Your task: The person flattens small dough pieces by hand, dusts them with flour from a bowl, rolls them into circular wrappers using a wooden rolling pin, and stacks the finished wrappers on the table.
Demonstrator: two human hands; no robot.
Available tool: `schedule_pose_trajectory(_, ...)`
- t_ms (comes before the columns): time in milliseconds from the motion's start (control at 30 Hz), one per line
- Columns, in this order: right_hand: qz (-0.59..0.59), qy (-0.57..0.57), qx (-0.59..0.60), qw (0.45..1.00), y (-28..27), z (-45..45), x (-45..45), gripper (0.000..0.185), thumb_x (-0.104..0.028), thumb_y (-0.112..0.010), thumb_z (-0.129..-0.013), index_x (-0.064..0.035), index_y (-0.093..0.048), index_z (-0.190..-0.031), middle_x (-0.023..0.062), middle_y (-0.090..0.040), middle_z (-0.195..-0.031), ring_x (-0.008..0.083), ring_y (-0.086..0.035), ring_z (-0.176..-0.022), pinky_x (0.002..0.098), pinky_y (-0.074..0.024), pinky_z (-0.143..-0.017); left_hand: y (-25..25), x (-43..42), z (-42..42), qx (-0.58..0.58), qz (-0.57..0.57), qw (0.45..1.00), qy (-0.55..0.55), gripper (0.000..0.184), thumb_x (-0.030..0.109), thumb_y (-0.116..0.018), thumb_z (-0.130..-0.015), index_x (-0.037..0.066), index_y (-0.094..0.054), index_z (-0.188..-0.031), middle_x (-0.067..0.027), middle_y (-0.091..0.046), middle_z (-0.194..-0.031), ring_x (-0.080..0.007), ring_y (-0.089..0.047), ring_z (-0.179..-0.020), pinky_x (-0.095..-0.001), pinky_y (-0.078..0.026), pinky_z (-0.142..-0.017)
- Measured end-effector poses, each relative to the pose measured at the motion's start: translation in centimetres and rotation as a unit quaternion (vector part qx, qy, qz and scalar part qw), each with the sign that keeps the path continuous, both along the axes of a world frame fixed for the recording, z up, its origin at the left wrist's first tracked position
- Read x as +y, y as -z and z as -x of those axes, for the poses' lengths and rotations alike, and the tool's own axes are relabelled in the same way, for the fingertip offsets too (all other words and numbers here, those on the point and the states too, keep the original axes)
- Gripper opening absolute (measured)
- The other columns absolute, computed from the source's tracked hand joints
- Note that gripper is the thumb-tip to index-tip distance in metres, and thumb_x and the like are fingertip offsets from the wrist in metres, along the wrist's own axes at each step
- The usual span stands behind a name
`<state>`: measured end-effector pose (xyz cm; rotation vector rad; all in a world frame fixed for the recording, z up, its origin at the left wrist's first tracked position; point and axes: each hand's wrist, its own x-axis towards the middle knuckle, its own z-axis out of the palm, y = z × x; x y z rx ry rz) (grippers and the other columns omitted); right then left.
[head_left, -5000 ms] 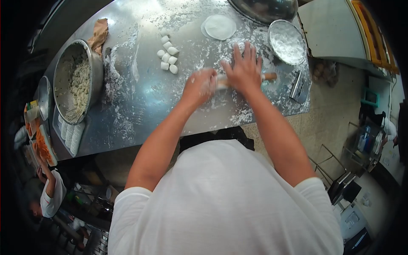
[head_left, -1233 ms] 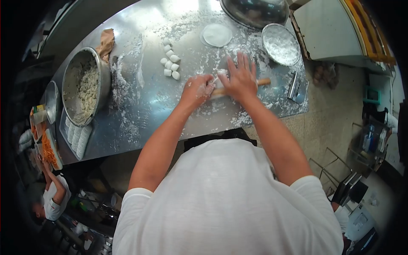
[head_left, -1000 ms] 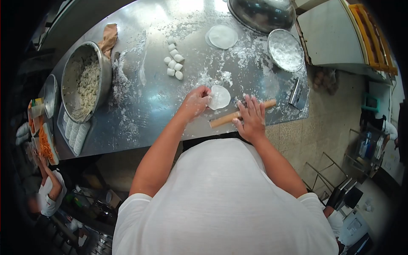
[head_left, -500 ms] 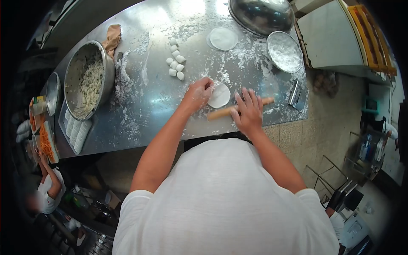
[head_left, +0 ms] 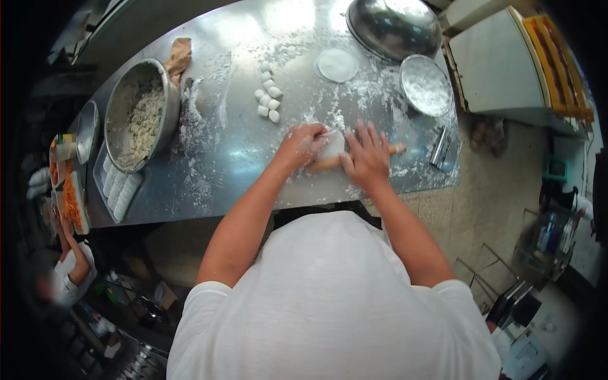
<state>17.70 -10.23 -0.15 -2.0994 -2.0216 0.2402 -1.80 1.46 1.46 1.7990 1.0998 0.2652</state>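
Between my two hands lies a thin white dough round (head_left: 333,146) on the floury steel table. My left hand (head_left: 301,145) pinches its left edge, which looks slightly raised. My right hand (head_left: 368,157) rests flat across a wooden rolling pin (head_left: 325,164), fingers stretched forward and slightly apart, palm on the wood. The pin meets the near part of the round and its right end shows past my hand. Beyond my left hand sit several small dough pieces (head_left: 268,92). Farther off lies a flat pile of rolled rounds (head_left: 337,65).
A flour bowl (head_left: 405,88) and a large metal dome (head_left: 396,28) stand at the far right, a metal scraper (head_left: 439,149) near the right edge. Leftward are a big filling bowl (head_left: 171,120), a tray of white rolls (head_left: 120,193), and a co-worker's hands (head_left: 62,223) by shredded carrot (head_left: 71,202).
My right hand and the rolling pin have moved left, onto the near part of the dough round. My left hand has moved in over the round's edge. The whole view has shifted slightly.
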Motion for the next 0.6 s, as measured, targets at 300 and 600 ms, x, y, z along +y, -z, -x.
schedule_pose_trajectory(300,-0.031,0.016,0.030,0.999,0.4,0.2,-5.2,0.054,-0.041,-0.067,-0.092,-0.0144,-0.062,-0.139,0.0104,-0.051,-0.153,0.0332,-0.040,-0.146,0.0539,-0.0181,-0.126,-2.4,8.5,-3.9,-0.347,0.205,0.914,-0.046,0.032,0.027,-0.074,-0.094,0.004,-0.067,-0.115,-0.0023,-0.066,-0.104,-0.0131,-0.060,-0.096,-0.0315,-0.050,-0.082)
schedule_pose_trajectory(600,-0.054,0.048,0.036,0.997,0.5,0.9,-5.5,0.052,-0.040,-0.069,-0.092,-0.0145,-0.064,-0.137,0.0099,-0.052,-0.152,0.0327,-0.042,-0.145,0.0532,-0.0199,-0.125,1.9,17.7,6.2,0.128,-0.264,0.951,-0.101,0.041,0.030,-0.072,-0.089,0.010,-0.069,-0.124,-0.0236,-0.069,-0.114,-0.0396,-0.066,-0.109,-0.0455,-0.053,-0.096)
